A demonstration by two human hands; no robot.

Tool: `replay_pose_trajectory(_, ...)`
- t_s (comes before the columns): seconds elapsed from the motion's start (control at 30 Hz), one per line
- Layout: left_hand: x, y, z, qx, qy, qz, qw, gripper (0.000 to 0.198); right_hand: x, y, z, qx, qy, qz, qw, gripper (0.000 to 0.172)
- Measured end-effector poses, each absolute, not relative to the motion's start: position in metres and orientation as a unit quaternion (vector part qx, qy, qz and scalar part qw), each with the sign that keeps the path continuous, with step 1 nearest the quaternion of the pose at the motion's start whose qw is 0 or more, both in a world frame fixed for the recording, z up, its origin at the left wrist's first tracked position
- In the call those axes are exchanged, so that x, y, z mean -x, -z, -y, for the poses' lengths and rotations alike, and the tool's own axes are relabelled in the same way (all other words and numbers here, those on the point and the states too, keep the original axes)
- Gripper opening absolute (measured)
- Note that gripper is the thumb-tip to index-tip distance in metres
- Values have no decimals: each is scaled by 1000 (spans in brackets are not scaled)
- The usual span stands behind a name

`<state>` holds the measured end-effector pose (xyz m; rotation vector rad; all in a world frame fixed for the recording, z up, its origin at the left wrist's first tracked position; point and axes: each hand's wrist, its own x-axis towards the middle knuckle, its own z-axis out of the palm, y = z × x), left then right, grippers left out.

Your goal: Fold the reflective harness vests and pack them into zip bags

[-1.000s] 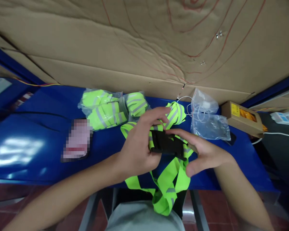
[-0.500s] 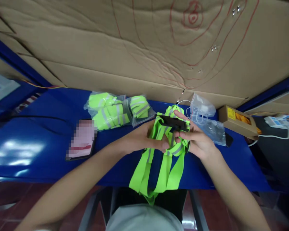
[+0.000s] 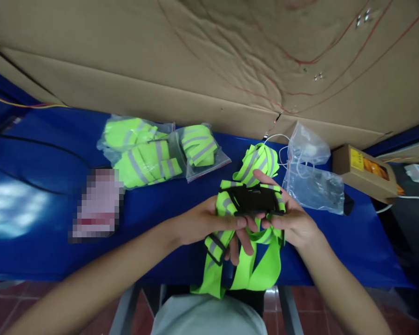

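Observation:
A neon yellow-green reflective strap [image 3: 270, 265] with grey stripes is held up in front of me, its loops hanging past the table's front edge. My left hand [image 3: 209, 222] grips it from the left, thumb on top and some fingers showing below. My right hand [image 3: 295, 221] holds the right side, thumb and fingers at the black buckle [image 3: 254, 201]. That buckle lies flat between my hands, facing up. A black slider [image 3: 215, 249] sits on the strap beneath my left hand. Behind the buckle lies a folded reflective strap [image 3: 260, 160].
Clear bags [image 3: 145, 156] with more reflective straps lie at the back left, near a blurred-out phone [image 3: 97, 202]. At the right are plastic bags [image 3: 314, 186] with a white cable and an open cardboard box [image 3: 365, 172]. A cardboard wall [image 3: 143, 74] rises behind the blue table [image 3: 153, 260].
The buckle has turned to show its broad face, and the slider has come into sight. My hands have moved slightly down, uncovering more of the folded strap behind. The camera view has shifted.

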<state>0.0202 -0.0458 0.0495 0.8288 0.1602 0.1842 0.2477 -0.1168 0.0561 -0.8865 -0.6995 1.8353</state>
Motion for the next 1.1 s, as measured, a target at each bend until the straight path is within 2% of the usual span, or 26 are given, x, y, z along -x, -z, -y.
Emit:
replay_pose_trajectory(0.07, -20, -51, 48, -402, -117, -78, 905, 20, -246, -58, 119, 344, -761, 286, 470, 98)
replay_pose_trajectory(0.13, -21, -50, 52, -480, -170, -98, 855, 20, -241, -57, 121, 349, -754, 287, 477, 86)
replay_pose_trajectory(0.2, -23, -48, 57, -617, -247, -128, 736, 17, -235, -55, 123, 370, -729, 293, 495, 72)
replay_pose_trajectory(0.3, -28, -42, 61, -751, -307, -146, 566, 13, -226, -49, 128, 405, -666, 338, 527, 62)
replay_pose_trajectory(0.37, -31, -40, 62, -757, -302, -161, 556, 13, -222, -46, 133, 428, -601, 392, 550, 53)
replay_pose_trajectory(0.5, -35, -45, 66, -696, -274, -170, 642, 33, -218, -42, 137, 428, -494, 501, 567, 37)
replay_pose_trajectory(0.7, -41, -38, 79, -604, -283, -209, 715, 33, -213, -38, 130, 412, -493, 531, 553, 39)
replay_pose_trajectory(0.83, -38, -14, 80, -601, -330, -230, 691, 37, -221, -51, 130, 413, -506, 592, 471, 38)
replay_pose_trajectory(0.93, -34, -12, 75, -613, -334, -217, 683, 34, -234, -67, 132, 397, -550, 619, 396, 52)
replay_pose_trajectory(1.03, -32, -29, 70, -628, -329, -197, 677, 30, -240, -75, 133, 425, -516, 634, 390, 75)
replay_pose_trajectory(1.1, -32, -44, 70, -615, -342, -201, 682, 27, -238, -78, 133, 471, -445, 646, 404, 69)
